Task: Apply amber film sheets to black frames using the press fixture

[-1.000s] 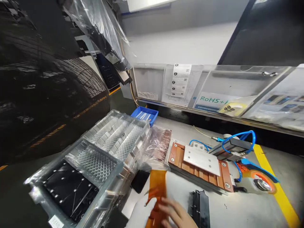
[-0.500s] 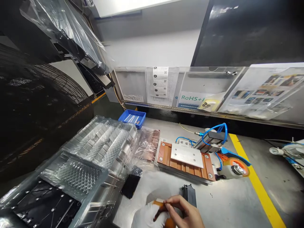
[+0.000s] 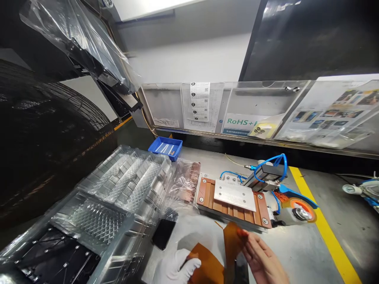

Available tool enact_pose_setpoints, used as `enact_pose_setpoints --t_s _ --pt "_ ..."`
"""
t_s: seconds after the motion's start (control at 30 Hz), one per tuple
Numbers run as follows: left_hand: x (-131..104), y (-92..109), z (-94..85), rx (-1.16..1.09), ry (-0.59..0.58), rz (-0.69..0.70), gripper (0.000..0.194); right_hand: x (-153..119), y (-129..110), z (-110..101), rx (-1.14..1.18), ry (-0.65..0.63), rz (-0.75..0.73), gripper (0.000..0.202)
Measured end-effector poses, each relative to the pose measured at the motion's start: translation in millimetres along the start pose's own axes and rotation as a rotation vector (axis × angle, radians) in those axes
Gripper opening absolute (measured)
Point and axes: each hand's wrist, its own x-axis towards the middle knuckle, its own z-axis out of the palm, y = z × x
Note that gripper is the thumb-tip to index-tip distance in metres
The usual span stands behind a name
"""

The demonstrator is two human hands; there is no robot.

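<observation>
My left hand (image 3: 174, 268), in a white glove, grips the lower end of an amber film sheet (image 3: 209, 266) near the bottom edge of the view. My bare right hand (image 3: 265, 260) pinches a second amber strip (image 3: 232, 238) and holds it raised, peeled away from the sheet. A black plastic part (image 3: 241, 272) lies on the table under the strip, mostly hidden. Just beyond stands a copper-coloured fixture with a silver plate (image 3: 233, 195).
Stacked clear blister trays (image 3: 118, 197) fill the left, one holding black plates (image 3: 56, 260). A black phone-like slab (image 3: 162, 233) lies beside them. A blue bin (image 3: 165, 147), blue air hoses (image 3: 272, 163), an orange tape roll (image 3: 300, 213) and a yellow floor line (image 3: 328, 232) lie around.
The view swung right and steadied. My right hand moved right and up, lifting an amber strip off the sheet; my left hand stayed low on the sheet.
</observation>
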Motion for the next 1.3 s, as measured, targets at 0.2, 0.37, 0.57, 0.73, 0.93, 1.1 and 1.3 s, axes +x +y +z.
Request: enact_pose_setpoints --t_s 0.2,0.37,0.57,0.73,0.93,1.1,1.3 --pt "11.7 -38.5 -16.2 -0.139 0.316 -0.206 0.043 21.3 -43.6 -73.9 0.295 0.367 -0.070 0.044" --pt "39.7 -60.5 -27.2 0.030 0.330 -0.252 0.042 24.1 -67.5 -108.2 0.095 0.408 -0.334 0.030" --pt "75.3 -75.9 -5.4 0.280 0.347 -0.192 0.060 19.5 -66.3 -68.4 -0.466 0.215 -0.182 0.056" --pt "72.9 -9.7 8.1 0.167 0.111 -0.045 0.040 16.8 -49.6 -30.7 -0.616 -0.316 -0.012 0.047" --pt "73.3 84.2 25.8 -0.133 -0.432 -0.028 0.017 24.3 -38.5 2.0 -0.787 -0.569 0.097 0.033" --pt "88.5 93.7 29.6 -0.001 -0.374 -0.030 0.020 39.4 -49.0 -9.2 -0.708 -0.635 0.225 0.043" --pt "116.9 82.2 14.8 -0.163 -0.114 -0.197 0.036 50.5 -62.1 -55.2 -0.554 -0.419 0.127 0.050"
